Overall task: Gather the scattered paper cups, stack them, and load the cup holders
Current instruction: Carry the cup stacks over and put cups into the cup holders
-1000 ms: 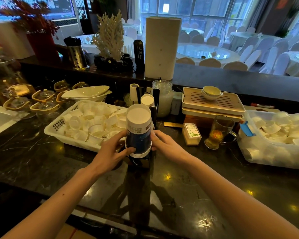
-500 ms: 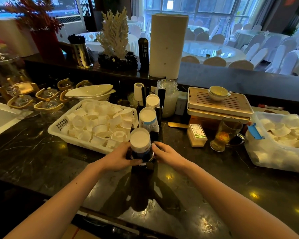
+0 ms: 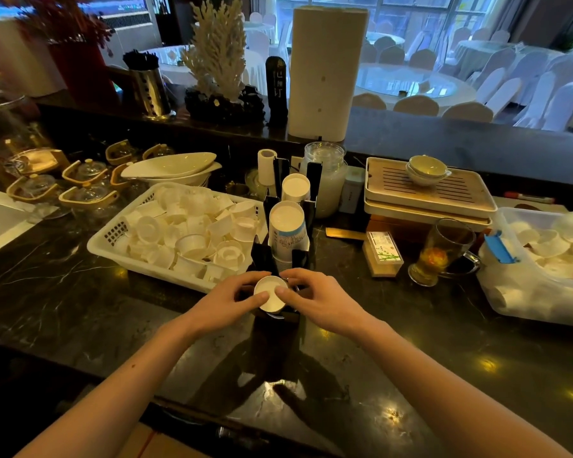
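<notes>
An upside-down stack of paper cups [image 3: 271, 296] sits low in the nearest black cup holder [image 3: 278, 316], only its white bottom showing. My left hand [image 3: 227, 300] and my right hand [image 3: 318, 300] press on it from either side, thumbs on top. Behind it stand two more black holders, one holding a cup stack with blue print [image 3: 287, 229] and one holding a plain stack [image 3: 296, 188]. A white basket [image 3: 113, 234] full of loose paper cups lies to the left. A clear bin [image 3: 523, 302] with more cups stands at the right.
A glass mug of tea [image 3: 440, 252] and a small box [image 3: 382, 252] stand right of the holders. Stacked tea trays [image 3: 427, 193] with small bowls and a glass jar [image 3: 326, 176] are behind. Glass teapots [image 3: 80, 186] stand at the far left on the dark marble counter [image 3: 80, 309].
The stack between my hands has gone down into the nearest holder, from standing tall to nearly sunk. Both hands dropped with it and now rest on its top.
</notes>
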A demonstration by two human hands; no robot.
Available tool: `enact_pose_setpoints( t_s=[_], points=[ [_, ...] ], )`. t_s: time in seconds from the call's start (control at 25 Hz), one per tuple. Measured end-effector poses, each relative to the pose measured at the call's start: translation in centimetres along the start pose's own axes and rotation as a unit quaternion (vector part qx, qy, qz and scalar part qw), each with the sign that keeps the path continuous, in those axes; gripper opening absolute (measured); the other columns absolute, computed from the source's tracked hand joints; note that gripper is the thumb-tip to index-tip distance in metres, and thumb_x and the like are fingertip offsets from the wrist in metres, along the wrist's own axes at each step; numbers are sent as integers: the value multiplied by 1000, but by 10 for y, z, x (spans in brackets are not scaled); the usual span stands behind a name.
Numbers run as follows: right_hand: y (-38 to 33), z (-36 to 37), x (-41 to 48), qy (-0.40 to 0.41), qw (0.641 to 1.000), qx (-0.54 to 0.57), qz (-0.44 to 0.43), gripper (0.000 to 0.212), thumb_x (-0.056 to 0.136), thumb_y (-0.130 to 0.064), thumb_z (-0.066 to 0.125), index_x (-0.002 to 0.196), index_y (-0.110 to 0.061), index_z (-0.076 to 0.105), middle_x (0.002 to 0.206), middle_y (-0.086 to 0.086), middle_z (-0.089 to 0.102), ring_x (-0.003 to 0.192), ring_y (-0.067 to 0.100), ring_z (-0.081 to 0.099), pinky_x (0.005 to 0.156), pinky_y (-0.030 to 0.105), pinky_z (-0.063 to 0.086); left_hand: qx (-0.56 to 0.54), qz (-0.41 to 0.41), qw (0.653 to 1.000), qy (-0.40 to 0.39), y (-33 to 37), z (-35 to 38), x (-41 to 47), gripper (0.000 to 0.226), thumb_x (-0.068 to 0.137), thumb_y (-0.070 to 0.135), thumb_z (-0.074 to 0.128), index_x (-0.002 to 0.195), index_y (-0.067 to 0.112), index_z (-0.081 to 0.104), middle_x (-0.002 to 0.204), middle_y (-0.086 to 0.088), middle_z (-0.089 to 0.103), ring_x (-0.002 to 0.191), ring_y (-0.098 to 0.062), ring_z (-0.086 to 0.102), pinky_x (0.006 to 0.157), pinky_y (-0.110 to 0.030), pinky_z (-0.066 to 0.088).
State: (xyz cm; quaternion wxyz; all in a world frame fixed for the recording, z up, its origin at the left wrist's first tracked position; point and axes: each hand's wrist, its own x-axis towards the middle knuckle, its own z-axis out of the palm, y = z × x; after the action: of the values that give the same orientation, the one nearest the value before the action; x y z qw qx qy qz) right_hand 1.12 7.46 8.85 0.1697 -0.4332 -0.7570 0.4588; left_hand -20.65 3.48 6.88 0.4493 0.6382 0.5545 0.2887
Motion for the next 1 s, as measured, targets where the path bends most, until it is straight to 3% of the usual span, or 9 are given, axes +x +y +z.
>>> enact_pose_setpoints(
  t_s=[0.16, 0.32, 0.56, 0.76, 0.88, 1.0],
  points=[
    [10, 11, 3, 47, 999, -9, -19, 38, 93, -36, 61, 131, -33, 55, 123, -14, 62, 108, 2, 61, 93, 32, 55, 15, 7, 999, 40, -9, 3, 4, 45, 91, 34, 64, 134, 31, 53, 125, 16, 62, 116, 0, 57, 100, -28, 47],
    [10, 14, 4, 58, 998, 16, -26, 38, 95, -30, 59, 133, -31, 55, 125, -13, 61, 113, 3, 60, 95, 32, 54, 18, 16, 999, 34, -12, 5, 5, 49, 92, 38, 59, 139, 28, 49, 131, 18, 57, 119, 8, 52, 97, -14, 41],
    [8, 21, -1, 85, 996, 31, -19, 36, 96, -28, 57, 132, -34, 55, 123, -15, 62, 115, 6, 59, 94, 29, 54, 7, 24, 999, 47, -13, 9, 2, 53, 92, 40, 58, 142, 29, 45, 134, 17, 56, 123, 5, 50, 105, -20, 41],
    [11, 29, -9, 105, 994, 17, 1, 41, 97, -31, 55, 138, -32, 49, 131, -12, 59, 118, 4, 56, 98, 34, 52, 60, 65, 992, 92, -10, 14, -6, 55, 89, 43, 61, 140, 35, 41, 130, 22, 51, 120, 6, 48, 86, 0, 36],
    [8, 32, -18, 132, 991, 9, 10, 44, 97, -32, 55, 140, -29, 47, 132, -8, 59, 116, 2, 56, 95, 25, 51, 100, 120, 981, 113, -5, 13, -10, 49, 91, 47, 55, 137, 32, 45, 131, 18, 51, 120, 8, 45, 94, -5, 35],
    [4, 29, -32, 169, 985, -31, 3, 44, 97, -36, 54, 140, -26, 47, 132, -8, 59, 118, 2, 55, 98, 30, 51, 173, 198, 955, 134, 0, 13, -10, 42, 95, 38, 54, 136, 26, 48, 134, 8, 52, 126, -2, 45, 105, -22, 38]
  ],
)
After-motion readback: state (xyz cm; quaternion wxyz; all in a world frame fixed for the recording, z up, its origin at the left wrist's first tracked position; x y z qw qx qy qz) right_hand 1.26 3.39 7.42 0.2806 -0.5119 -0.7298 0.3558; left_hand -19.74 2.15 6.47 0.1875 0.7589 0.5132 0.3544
